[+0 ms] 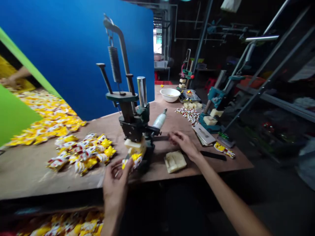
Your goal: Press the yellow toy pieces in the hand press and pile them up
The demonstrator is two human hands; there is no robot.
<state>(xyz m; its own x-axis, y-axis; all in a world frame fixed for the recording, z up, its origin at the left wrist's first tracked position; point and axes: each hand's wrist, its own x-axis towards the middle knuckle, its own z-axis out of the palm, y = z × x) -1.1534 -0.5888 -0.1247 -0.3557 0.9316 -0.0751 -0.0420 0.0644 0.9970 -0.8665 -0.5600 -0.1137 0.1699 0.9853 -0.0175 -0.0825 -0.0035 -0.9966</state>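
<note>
My left hand [116, 178] pinches a small yellow-and-white plastic figure [136, 160] at the front of a dark green hand press [128, 121]. The figure sits just below the press's cream-coloured mould block [135, 144], partly hidden by my fingers. To the right of the press, my right hand [182, 142] has its fingers curled around the end of a dark flat lever [161, 138]; they are slightly blurred. Below that hand lies a loose cream block [175, 161] with a recess. A heap of similar yellow-and-white figures [85, 152] lies left of the press.
A larger pile of yellow pieces [51, 114] spreads by the blue panel [81, 59]. Behind the press lies a pale bottle [159, 120]. Farther back are a white bowl [170, 95], small parts [188, 114] and a second press [213, 108]. Another person's arm [21, 74] shows far left.
</note>
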